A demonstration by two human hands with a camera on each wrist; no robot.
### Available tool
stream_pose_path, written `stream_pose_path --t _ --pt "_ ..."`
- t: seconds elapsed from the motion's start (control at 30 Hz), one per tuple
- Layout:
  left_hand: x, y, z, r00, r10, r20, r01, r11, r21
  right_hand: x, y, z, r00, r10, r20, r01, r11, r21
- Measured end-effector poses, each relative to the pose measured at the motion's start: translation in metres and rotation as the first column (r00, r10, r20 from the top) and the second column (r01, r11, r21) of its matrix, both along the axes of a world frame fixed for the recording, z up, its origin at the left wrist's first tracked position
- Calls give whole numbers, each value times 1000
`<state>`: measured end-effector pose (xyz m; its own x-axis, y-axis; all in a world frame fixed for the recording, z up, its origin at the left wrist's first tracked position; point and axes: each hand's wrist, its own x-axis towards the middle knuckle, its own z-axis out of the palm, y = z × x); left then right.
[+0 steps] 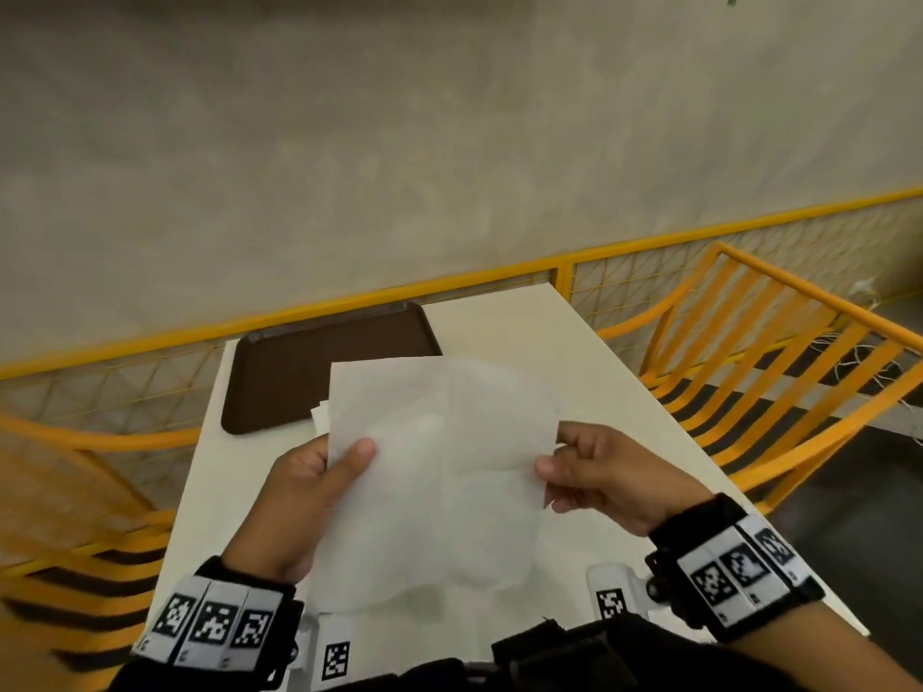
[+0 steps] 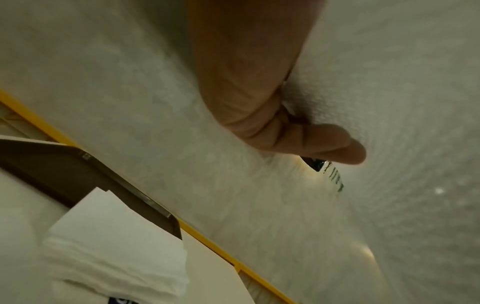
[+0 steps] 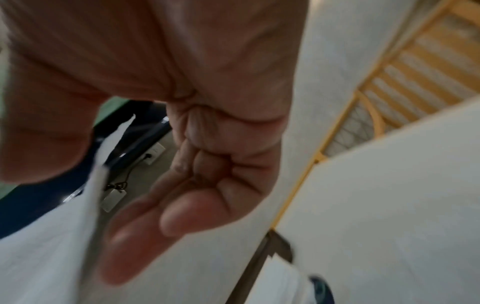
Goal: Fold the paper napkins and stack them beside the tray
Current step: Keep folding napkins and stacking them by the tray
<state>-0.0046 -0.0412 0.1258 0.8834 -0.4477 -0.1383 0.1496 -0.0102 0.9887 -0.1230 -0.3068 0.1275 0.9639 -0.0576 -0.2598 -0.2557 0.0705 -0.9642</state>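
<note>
Both hands held one napkin [image 1: 439,472] up over the table [image 1: 589,382], nearest the head camera and hiding much of what lay beyond. It was an unfolded sheet, thin enough to let light through, soft and faintly embossed, roughly rectangular with its long axis running away from the person; a crease seemed to cross it near the middle.

That axis mattered most for the fold to come: the left hand [image 1: 299,496] pinched the left edge, thumb on top, and the right hand [image 1: 604,472] pinched the right edge opposite, thumb against curled fingers, so the sheet hung between them, neither hand clearly nearer its middle.

Beyond it, on the table's far left, lay the tray [image 1: 304,367], dark brown, flat, smooth (plastic, I judged), with rounded corners and a low rim. At its near edge sat the stack [image 2: 114,244], a small pile of white folded napkins with soft layered edges, lying ahead of the left hand and partly over the tray's rim in the left wrist view. By that, the left hand looked the closer one for setting the next piece down.
</note>
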Motion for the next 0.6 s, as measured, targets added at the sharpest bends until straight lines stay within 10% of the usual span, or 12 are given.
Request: stream_pose_path --t 0.27,0.6 --pt "4 7 -3 997 66 -31 -66 998 -2 18 38 -5 955 -220 200 262 942 -210" --pt "-5 -17 0 961 -215 -176 187 969 -163 53 79 11 940 90 330 87 870 -485"
